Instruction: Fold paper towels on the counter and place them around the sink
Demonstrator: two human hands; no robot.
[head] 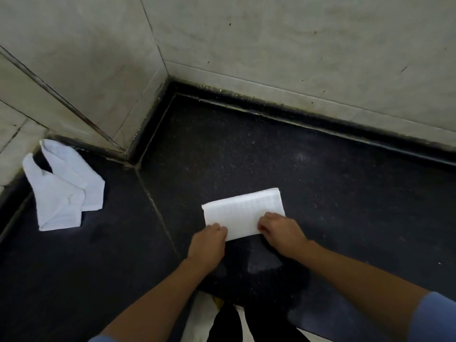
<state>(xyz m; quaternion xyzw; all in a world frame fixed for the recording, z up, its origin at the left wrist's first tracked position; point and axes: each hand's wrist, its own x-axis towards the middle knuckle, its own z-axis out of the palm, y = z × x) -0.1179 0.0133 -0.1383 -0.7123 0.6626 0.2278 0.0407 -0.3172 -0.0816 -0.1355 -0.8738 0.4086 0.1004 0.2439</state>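
Folded white rectangular paper towel [243,213], laid flat on the dark speckled stone counter [333,193], just right of a pale straight seam [153,201] in the slab and well short of the wall corner. Set slightly askew, the right end lying farther back than the left. Gripped along the near edge by both hands. Left hand [208,243] curled round the near-left corner, fingers bent and closed on the sheet. Right hand [281,233] curled over the near-right corner, fingertips pressed down onto the top layer, thumb hidden. Crumpled white paper towel [64,191], loosely bunched and partly open, left well apart at the far left of the counter, touching the foot of the pale beige tiled wall [296,45]. Light blue sleeve [434,319] visible on the right arm at the lower right edge.
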